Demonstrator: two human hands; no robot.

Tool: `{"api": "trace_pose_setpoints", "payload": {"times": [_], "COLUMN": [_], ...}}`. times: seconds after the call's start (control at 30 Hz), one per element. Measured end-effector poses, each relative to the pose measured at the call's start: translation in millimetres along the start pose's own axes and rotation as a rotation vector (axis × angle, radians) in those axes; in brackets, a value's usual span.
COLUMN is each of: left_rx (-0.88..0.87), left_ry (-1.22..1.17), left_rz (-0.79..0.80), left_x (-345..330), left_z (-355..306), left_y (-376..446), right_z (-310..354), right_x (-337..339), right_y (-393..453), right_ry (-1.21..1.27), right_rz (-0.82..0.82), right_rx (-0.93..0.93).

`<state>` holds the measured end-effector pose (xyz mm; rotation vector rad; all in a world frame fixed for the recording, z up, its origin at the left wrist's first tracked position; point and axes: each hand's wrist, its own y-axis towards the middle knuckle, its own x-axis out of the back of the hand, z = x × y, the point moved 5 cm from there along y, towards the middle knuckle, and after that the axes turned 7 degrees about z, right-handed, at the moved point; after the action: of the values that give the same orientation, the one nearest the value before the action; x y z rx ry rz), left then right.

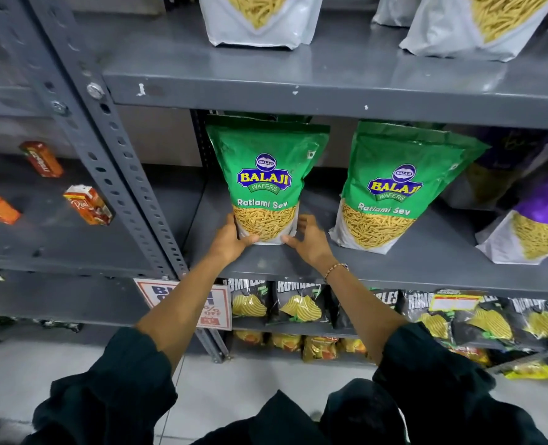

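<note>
A green Balaji Ratlami Sev pouch (264, 178) stands upright on the grey middle shelf (394, 274). My left hand (231, 237) grips its lower left corner, thumb across the front of the base. My right hand (308, 239) holds the lower right corner, thumb at the front and fingers curled beside the pouch. A second identical green pouch (394, 187) stands about a hand's width to the right, untouched.
Purple snack pouches (542, 213) stand at the far right of the same shelf. White pouches (260, 20) sit on the shelf above. Black chip bags (298, 303) fill the shelf below. A perforated upright post (112, 146) separates a left bay with juice cartons (88, 205).
</note>
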<state>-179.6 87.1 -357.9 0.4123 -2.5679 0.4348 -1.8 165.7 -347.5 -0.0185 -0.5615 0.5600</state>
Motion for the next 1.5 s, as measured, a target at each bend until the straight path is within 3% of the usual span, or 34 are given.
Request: {"api": "trace_pose_setpoints", "payload": {"times": [0.1,0.2,0.37,0.53,0.6,0.73,0.83,1.03,1.5], "left_rx": [0.040,-0.088,-0.258,-0.231,-0.164,-0.115,-0.127,-0.140,-0.123], "left_ry": [-0.005,-0.041,-0.007,0.117,0.184,0.212,0.174,0.076,0.093], "left_rz": [-0.144,-0.326,0.050,0.138,0.158,0.226,0.160,0.039,0.021], "left_x": [-7.7,-28.7,-101.1,-140.0,-145.4,-155.3,-157.7,-173.5,-204.8], "left_z": [9.8,-3.5,-68.3,-105.1,-111.4,-118.7,-115.7,-123.5,-142.5], "left_y": [-14.2,-36.9,-42.4,-3.6,14.2,29.4,34.8,25.2,9.7], "right_z": [-16.4,-35.9,-72.6,-110.8,-115.4,-110.1,-108.7,-119.4,-131.8], "right_x": [8.0,27.7,88.9,154.4,171.3,184.2,185.8,200.6,224.5], "right_y": [-12.1,-27.7,-59.9,-79.1,-72.6,-51.7,-39.5,-32.8,-41.9], "right_ry": [-0.078,-0.077,-0.101,0.044,0.090,0.077,0.096,0.135,0.213], "right_rz": [-0.074,-0.136,-0.278,-0.441,-0.414,-0.191,-0.090,-0.096,-0.067], "right_rx": [-0.021,-0.048,-0.109,-0.240,-0.215,-0.144,-0.098,-0.066,-0.038]}}
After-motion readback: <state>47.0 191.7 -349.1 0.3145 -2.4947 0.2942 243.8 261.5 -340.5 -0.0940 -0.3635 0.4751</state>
